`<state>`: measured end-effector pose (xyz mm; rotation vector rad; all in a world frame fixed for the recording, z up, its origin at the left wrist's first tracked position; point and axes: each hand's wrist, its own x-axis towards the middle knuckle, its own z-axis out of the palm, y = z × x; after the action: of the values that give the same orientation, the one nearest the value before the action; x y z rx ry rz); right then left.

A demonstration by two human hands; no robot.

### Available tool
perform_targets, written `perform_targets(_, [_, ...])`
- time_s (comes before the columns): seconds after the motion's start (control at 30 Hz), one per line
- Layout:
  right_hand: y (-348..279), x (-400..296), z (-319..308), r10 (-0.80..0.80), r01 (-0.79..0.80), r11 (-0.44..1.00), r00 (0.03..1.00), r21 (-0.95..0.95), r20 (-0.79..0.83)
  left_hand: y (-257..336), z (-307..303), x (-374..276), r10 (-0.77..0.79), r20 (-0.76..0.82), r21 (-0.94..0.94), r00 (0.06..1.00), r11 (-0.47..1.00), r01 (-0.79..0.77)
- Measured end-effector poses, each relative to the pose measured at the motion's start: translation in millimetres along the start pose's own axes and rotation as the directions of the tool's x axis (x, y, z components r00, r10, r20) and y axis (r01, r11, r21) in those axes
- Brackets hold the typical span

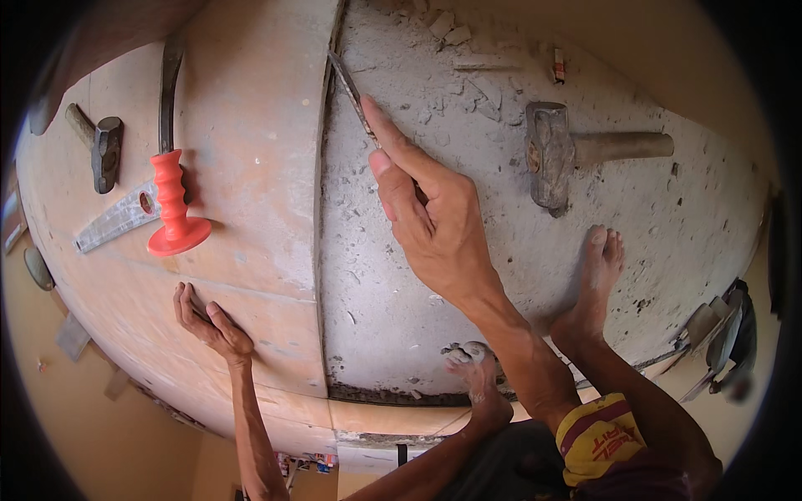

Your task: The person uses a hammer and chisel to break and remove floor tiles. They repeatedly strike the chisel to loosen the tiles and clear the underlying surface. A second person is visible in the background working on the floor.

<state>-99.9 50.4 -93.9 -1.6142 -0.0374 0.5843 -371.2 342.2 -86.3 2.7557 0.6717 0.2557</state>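
My right hand (438, 219) grips a thin, worn metal blade-like tool (351, 87), with the index finger laid along it. The tool's tip meets the cut edge (322, 163) between the beige tiled floor (263, 175) and the bare grey concrete (401, 300). Palm down on the tiles, my left hand (216, 329) holds nothing, its fingers apart. Just beyond it lies a chisel (170, 200) with a red ribbed grip and hand guard. Partly under that grip is a grey metal level-like tool (116, 219).
A short-handled hammer (108, 153) lies on the tiles at far left. On the concrete rest a heavy sledgehammer (551, 156), broken chips (451, 28) and a small red-and-white packet (559, 66). My bare feet (595, 282) are on the concrete. Several trowel-like tools (714, 332) sit at right.
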Motion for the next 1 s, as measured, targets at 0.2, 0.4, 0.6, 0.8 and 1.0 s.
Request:
perform_targets(0.2, [-8.5,17.5,-8.5,0.055,-0.056,0.998,0.998,-0.026,-0.024,4.1,2.9,1.3,-0.051,-0.014,-0.006,0.999,0.999,0.051])
perform_targets(0.4, [-0.7,7.7,-12.7,-0.095,0.097,0.970,0.995,-0.224,0.020,2.3,-1.4,3.5,-0.049,-0.010,-0.021,0.999,0.999,0.048])
perform_targets(0.6, [-10.9,15.0,1.6,0.052,-0.067,0.991,0.990,-0.115,-0.133,3.2,2.3,2.1,-0.052,0.014,-0.020,0.999,0.998,0.052])
perform_targets(0.8, [-7.6,-40.3,-9.2,-0.091,0.004,0.759,0.991,-0.651,-0.100,-0.3,-2.4,3.2,0.024,0.015,0.051,1.000,0.998,-0.024])
perform_targets(1.0, [-51.7,-53.6,-34.9,0.133,0.095,0.441,0.976,-0.892,0.170,90.1,-8.7,-6.7,-0.166,-0.016,0.102,0.986,0.981,0.167])
